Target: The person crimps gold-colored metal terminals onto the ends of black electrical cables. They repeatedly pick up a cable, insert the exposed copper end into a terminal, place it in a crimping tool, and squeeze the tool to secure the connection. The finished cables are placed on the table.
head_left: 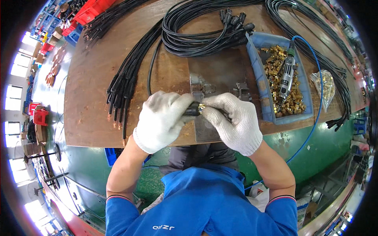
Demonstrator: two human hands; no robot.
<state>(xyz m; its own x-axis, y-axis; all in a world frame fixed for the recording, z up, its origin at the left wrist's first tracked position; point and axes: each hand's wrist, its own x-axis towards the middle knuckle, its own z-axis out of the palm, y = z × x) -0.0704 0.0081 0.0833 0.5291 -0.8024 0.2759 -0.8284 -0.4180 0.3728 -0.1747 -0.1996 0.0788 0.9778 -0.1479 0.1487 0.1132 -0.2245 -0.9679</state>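
Both hands wear white knit gloves and meet over the near edge of the wooden table. My left hand [158,121] is closed around a black cable connector [191,109], whose end points to the right. At that end sits a small brass fitting [201,107], pinched between the thumb and fingers of my right hand [235,122]. The fitting touches the connector's mouth; how deep it sits I cannot tell. From behind my left hand a black cable [150,76] runs up toward the coil.
A blue bin [262,96] of brass fittings [293,103] stands at the right, a pneumatic screwdriver [287,78] with a blue hose [321,86] lying on them. Black cables [128,74] fan out at left; coiled cables [173,39] lie behind. A metal plate [210,70] and clear bag [325,86] rest nearby.
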